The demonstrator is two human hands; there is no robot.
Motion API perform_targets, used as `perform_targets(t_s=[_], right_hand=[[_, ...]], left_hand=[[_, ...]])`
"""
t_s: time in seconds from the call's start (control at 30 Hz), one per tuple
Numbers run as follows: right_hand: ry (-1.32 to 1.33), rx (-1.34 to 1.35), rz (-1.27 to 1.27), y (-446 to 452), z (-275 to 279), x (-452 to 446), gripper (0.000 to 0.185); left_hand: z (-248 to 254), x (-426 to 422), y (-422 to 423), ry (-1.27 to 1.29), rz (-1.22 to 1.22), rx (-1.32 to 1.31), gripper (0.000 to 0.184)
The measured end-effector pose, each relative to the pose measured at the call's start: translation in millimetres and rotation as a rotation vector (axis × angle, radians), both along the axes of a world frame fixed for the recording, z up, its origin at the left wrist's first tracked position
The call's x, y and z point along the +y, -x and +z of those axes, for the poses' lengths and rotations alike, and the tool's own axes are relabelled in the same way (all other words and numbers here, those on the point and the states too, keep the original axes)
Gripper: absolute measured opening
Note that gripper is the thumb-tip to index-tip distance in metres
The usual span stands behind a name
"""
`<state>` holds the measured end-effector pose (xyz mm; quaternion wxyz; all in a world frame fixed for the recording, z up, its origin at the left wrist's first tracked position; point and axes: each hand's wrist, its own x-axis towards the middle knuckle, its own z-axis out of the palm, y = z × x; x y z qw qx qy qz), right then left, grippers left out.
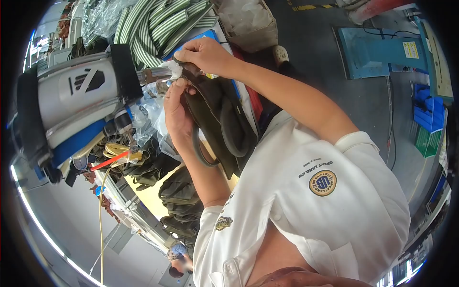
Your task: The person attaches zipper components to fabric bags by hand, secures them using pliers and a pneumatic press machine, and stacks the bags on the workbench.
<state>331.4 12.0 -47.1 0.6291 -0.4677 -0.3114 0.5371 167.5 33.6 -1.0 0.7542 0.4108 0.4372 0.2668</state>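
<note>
A dark olive bag (213, 107) with a long metal zipper and rounded handles lies in front of the white shirt. My right hand (205, 56) pinches the bag's upper end by the zipper. My left hand (178, 107) is closed on the bag's edge just below, thumb and fingertips together, with a handle loop beside its wrist. Between the two hands, a crumpled white piece (173, 69) sits at the end of a metal machine arm (150, 74); whether the fingers touch it is unclear.
A grey and black machine (79, 93) stands at the left. Green-striped fabric (148, 28) is piled behind the hands, near a box of clear plastic (251, 24). More dark bags (179, 193) lie at lower left. A person (179, 260) is at the bottom.
</note>
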Motion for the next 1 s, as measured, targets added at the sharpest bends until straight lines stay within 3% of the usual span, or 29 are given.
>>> perform_targets(t_s=[0.2, 0.33, 0.57, 0.8, 1.0], right_hand=[[-0.052, -0.165, 0.034, -12.5, 16.0, -19.6, 0.032], [-0.044, -0.135, 0.074, -20.4, 38.3, -61.7, 0.027], [-0.153, -0.177, 0.158, -35.9, 48.3, -105.4, 0.019], [-0.31, -0.265, 0.275, -38.3, 52.5, -104.3, 0.02], [-0.203, -0.091, 0.357, -37.4, 45.9, -101.7, 0.02]], left_hand=[[8.8, -12.9, 2.8, -0.068, -0.025, 0.001, 0.008], [34.2, -51.6, -2.6, -0.262, -0.058, 0.226, 0.01], [43.5, -95.3, 6.3, -0.431, -0.183, 0.212, 0.018], [45.0, -104.9, 9.0, -0.517, -0.102, 0.357, 0.011], [40.3, -107.0, 12.4, -0.668, -0.175, 0.378, 0.015]])
